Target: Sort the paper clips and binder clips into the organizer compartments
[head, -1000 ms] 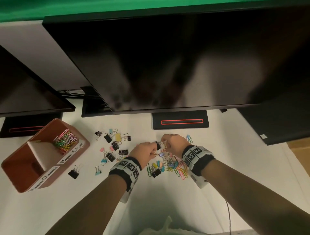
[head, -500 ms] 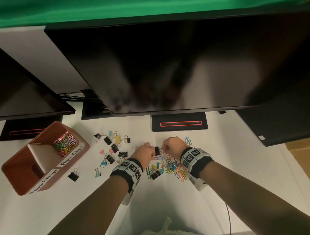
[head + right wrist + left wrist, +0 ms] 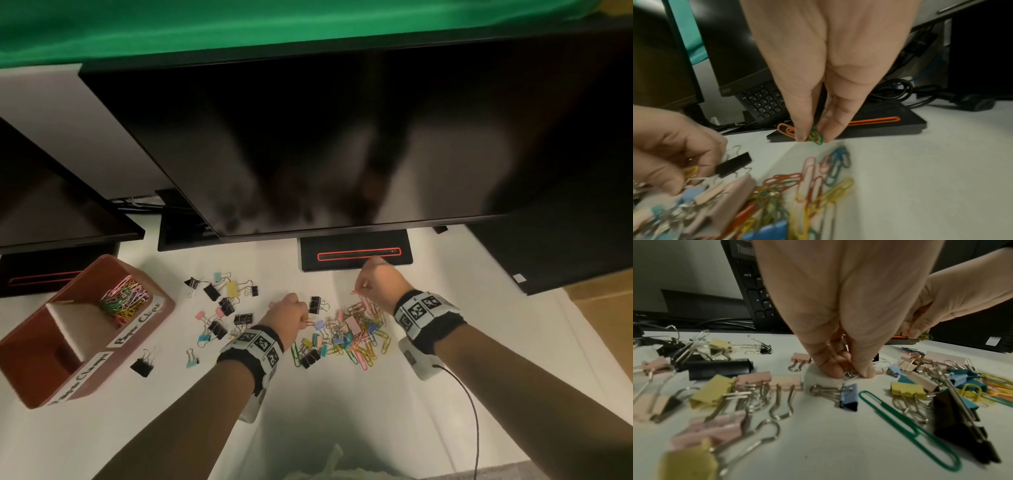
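Observation:
A mixed pile of coloured paper clips and binder clips (image 3: pixel 349 335) lies on the white table between my hands. My left hand (image 3: pixel 301 320) pinches a few small paper clips (image 3: pixel 851 374) against the table at the pile's left edge. My right hand (image 3: pixel 359 290) is raised beyond the pile and pinches a small bunch of paper clips (image 3: pixel 815 136), green, yellow and orange. A black binder clip (image 3: pixel 314 304) lies loose between the hands. The red-brown organizer (image 3: pixel 41 383) stands at the left, with paper clips (image 3: pixel 125 298) in its far compartment.
More binder clips (image 3: pixel 222 305) are scattered between the organizer and the pile, and one black clip (image 3: pixel 142 365) lies by the organizer. Dark monitors overhang the table, and a monitor base (image 3: pixel 354 255) sits just beyond my right hand. A black cable (image 3: pixel 474 421) trails at the right.
The hands, together at a black binder clip before, have parted. The right hand rose to the right with paper clips; the binder clip now lies on the table and the left hand dropped to the pile.

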Demonstrator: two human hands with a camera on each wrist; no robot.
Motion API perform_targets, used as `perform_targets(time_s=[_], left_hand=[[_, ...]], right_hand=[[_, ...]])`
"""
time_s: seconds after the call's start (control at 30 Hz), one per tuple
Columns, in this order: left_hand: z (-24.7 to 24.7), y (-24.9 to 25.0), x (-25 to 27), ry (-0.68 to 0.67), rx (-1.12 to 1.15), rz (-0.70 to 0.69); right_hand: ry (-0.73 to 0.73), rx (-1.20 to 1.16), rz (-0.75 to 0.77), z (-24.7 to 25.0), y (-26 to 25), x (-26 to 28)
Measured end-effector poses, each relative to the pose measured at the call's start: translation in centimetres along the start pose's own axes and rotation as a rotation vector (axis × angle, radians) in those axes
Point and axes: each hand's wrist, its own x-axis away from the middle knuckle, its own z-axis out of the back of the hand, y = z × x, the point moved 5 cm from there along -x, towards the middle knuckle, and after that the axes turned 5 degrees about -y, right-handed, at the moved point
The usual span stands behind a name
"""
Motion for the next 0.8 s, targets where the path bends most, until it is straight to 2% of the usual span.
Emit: perform_targets(time_s=[0.13,0.27,0.57,0.7,0.8], left_hand=[[0.1,0.1,0.0,0.007,0.0,-0.009],[0.2,0.2,0.1,0.011,-0.004,-0.003],[0.1,0.2,0.3,0.032,0.004,-0.001],[0.1,0.2,0.2,0.03,-0.007,-0.002],[0.0,0.1,0.0,0.014,-0.031,0.002]], right_hand=[[0.009,0.004,-0.111,-0.1,2.6,0.6],[0.073,-0.018,-0.166,-1.6,2.7,0.8],[0.032,-0.077,-0.196,-2.2,0.9,0.1],[0.065,-0.159,-0.196,-2.4,0.9,0.1],[0.01,-0.109,-0.175,-2.6,0.4,0.0]])
